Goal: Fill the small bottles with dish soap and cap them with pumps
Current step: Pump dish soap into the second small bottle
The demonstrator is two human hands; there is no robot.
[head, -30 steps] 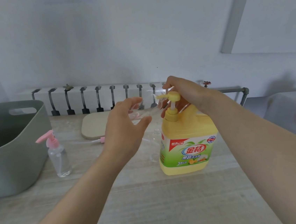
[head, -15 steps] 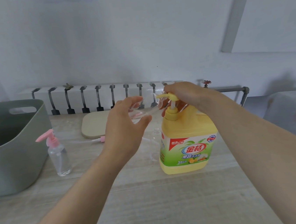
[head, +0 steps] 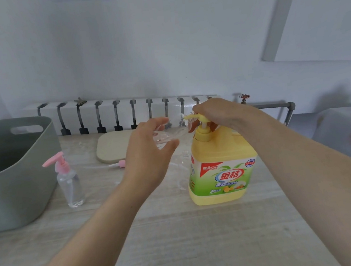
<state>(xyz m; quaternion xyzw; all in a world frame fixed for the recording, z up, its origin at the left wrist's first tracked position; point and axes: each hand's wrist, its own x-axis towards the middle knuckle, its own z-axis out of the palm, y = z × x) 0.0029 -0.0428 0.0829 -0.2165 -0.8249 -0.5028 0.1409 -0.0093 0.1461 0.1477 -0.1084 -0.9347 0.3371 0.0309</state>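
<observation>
Item, filling under way: your right hand (head: pixel 218 112) has sunk lower on the big yellow dish-soap jug's pump head (head: pixel 199 117), palm pressing, while your left hand (head: pixel 148 155), fingers curled, holds a small clear plastic bottle (head: pixel 166 135) tilted at its spout.

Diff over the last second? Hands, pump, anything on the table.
The right hand has pushed the yellow dish soap jug's pump head down. The left hand kept the small clear bottle tilted at the spout. The pink-pumped bottle and grey tub stayed put.
</observation>
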